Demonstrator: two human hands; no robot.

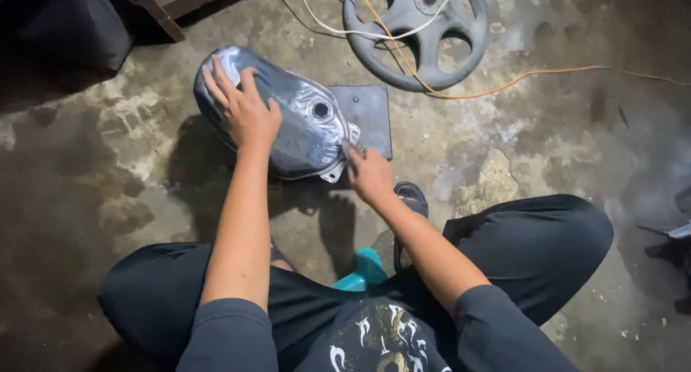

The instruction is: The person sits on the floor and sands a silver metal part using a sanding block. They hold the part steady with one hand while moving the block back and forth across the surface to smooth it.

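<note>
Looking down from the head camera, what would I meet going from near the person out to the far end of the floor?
Teal seat → black sandal → right hand → shiny metal fuel tank with the left hand flat on it → grey steering wheel.

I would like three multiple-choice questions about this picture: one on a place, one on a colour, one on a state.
1. Where does the left hand rest?
A. on the metal tank
B. on the steering wheel
C. on the floor

2. What colour is the long cable across the floor?
A. blue
B. orange
C. green

3. How is the tank's filler hole?
A. capped
B. taped over
C. open

Answers:
1 A, the palm lies flat on the tank's top.
2 B, it runs orange past the wheel.
3 C, a dark uncovered hole shows.
</note>
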